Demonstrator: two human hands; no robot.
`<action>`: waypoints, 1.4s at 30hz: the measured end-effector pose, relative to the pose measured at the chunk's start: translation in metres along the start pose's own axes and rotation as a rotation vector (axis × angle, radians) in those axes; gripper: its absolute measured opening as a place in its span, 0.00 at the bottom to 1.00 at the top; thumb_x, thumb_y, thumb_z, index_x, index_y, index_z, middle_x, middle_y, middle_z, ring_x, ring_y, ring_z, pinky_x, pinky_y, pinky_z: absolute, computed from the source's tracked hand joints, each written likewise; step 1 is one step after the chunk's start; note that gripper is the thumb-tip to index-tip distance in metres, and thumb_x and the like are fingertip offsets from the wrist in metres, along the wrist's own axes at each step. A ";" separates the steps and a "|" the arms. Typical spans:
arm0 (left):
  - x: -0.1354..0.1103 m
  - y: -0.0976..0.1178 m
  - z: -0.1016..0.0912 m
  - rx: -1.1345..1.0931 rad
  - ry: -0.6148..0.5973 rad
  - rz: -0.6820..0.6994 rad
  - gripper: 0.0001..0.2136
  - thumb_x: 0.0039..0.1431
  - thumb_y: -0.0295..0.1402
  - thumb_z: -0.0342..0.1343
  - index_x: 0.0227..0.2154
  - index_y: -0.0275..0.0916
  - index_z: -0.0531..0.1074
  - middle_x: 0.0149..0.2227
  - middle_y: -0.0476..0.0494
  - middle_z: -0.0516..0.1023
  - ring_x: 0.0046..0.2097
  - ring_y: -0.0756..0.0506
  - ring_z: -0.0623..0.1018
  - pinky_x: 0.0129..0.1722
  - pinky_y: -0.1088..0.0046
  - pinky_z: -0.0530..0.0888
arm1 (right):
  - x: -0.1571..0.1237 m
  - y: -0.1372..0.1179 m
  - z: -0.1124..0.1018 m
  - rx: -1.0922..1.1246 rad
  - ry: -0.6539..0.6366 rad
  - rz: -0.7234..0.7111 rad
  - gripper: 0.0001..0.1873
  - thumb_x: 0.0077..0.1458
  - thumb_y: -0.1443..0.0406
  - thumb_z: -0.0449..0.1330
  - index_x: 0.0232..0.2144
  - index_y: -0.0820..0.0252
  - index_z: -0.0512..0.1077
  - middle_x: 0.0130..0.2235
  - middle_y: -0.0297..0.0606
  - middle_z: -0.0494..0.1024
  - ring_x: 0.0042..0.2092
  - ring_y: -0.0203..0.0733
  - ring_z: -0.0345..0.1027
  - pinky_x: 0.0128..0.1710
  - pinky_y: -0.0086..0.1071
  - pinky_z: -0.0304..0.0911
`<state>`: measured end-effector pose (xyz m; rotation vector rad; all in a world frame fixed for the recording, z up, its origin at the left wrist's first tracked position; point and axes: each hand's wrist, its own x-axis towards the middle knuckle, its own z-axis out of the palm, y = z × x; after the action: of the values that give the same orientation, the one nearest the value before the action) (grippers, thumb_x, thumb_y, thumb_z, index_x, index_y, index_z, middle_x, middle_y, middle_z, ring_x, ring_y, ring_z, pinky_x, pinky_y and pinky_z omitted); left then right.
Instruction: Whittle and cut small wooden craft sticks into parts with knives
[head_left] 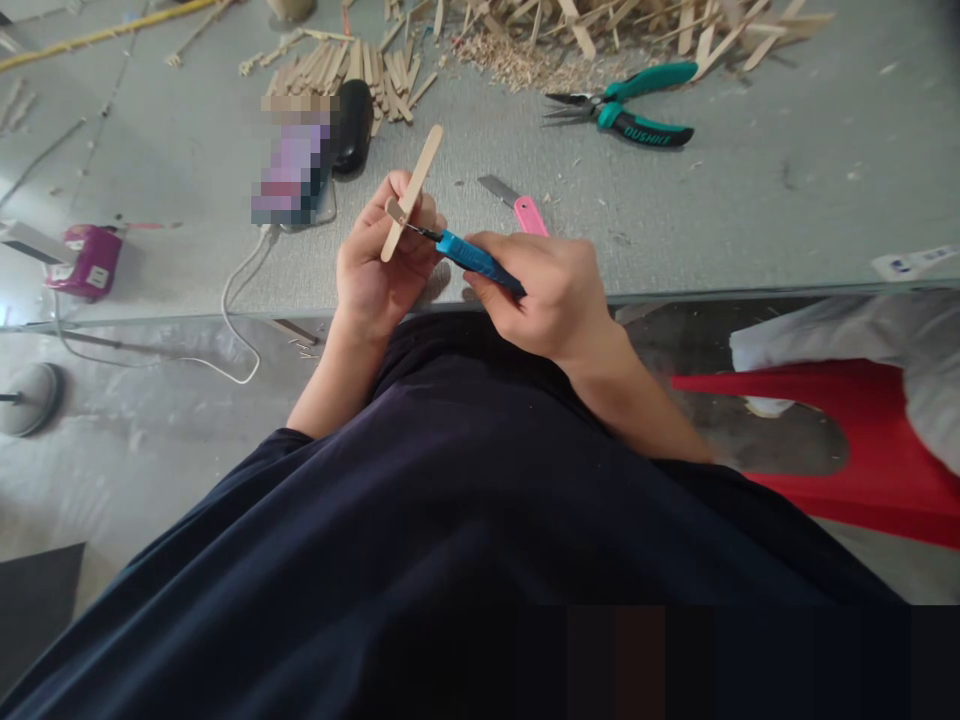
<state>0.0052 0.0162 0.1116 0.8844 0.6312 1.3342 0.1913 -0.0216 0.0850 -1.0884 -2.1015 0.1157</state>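
My left hand [379, 265] is closed around a flat wooden craft stick [422, 180], pinching it near its lower end. The stick slants up and to the right above the table's front edge. My right hand [544, 290] grips a blue-handled tool [480, 262] with a dark neck and a thin pointed metal tip. That tip meets the stick close to my left fingers; the exact contact is too small to make out. Just beyond my right hand lies a pink-handled knife [531, 213], its blade out and pointing left.
Green-handled pliers [645, 105] lie at the back right. Behind are stick offcuts [360, 70] and wood shavings [517, 62]. A phone [292, 175] with a white cable [229, 290] and a black object [352, 125] sit left. A red stool [847, 400] and another person's leg are at right.
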 end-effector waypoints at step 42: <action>-0.004 0.005 0.005 -0.109 0.059 -0.006 0.12 0.77 0.27 0.39 0.35 0.43 0.61 0.25 0.54 0.50 0.23 0.54 0.63 0.32 0.77 0.67 | -0.004 -0.005 0.014 -0.136 -0.021 -0.074 0.19 0.75 0.61 0.49 0.55 0.65 0.75 0.43 0.47 0.85 0.41 0.51 0.81 0.39 0.40 0.69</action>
<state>0.0063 0.0115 0.1183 0.7571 0.6004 1.3796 0.1801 -0.0235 0.0744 -1.0904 -2.1919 -0.0526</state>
